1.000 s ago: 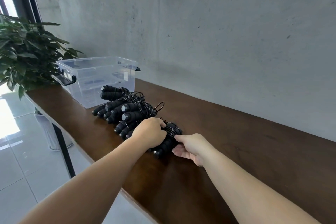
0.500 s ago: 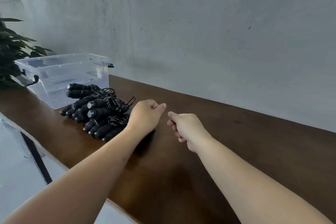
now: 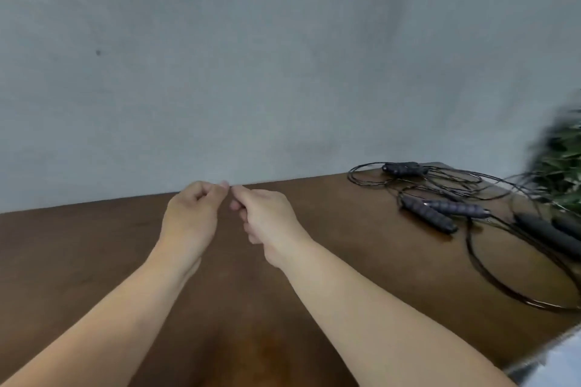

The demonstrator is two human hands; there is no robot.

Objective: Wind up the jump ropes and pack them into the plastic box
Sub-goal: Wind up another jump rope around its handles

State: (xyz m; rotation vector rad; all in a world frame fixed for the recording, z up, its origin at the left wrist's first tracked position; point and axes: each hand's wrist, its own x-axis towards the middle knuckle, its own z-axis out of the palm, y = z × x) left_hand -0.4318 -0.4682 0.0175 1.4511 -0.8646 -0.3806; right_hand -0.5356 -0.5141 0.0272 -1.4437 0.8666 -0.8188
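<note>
hands: 2; rope handles: 5 visible; plant: 1; table: 1

Matt brown wood table, rough grey concrete wall, ribbed matt-black rope handles.
</note>
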